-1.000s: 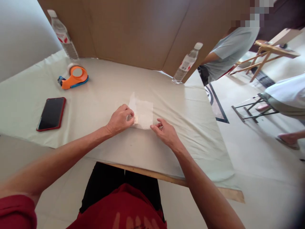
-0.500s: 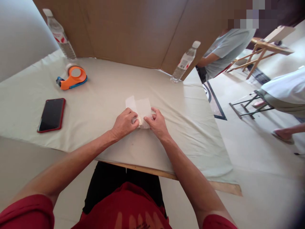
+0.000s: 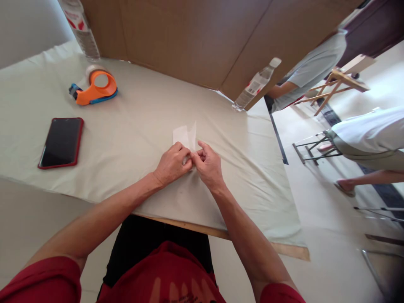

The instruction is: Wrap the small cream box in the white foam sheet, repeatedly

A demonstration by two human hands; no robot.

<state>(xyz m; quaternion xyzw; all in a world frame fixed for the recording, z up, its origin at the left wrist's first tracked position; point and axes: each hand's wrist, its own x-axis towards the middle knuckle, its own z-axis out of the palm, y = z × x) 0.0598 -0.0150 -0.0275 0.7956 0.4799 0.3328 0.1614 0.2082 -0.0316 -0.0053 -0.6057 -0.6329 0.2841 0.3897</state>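
Note:
A thin white sheet, paper or tissue [image 3: 181,134], stands up between my hands near the table's front edge. My left hand [image 3: 175,164] is closed on its lower left part, with something pale and crumpled showing by the thumb. My right hand [image 3: 208,165] pinches the sheet's lower right side, its thumb and fingertips meeting my left fingertips. The upper edge of the sheet sticks up beyond the fingers in two flaps. What lies inside the sheet is hidden by my fingers.
An orange tape dispenser [image 3: 97,87] and a red-cased phone [image 3: 61,142] lie to the left. Two water bottles [image 3: 82,35] stand by the cardboard panel [image 3: 189,38] at the back. Beyond the table's right edge, a person [image 3: 311,63] and another person [image 3: 369,130] sit nearby.
My hands have come together, and the sheet's right part has folded inward and narrowed. The pale filling seen between my fingers is now mostly covered. The view has tilted slightly.

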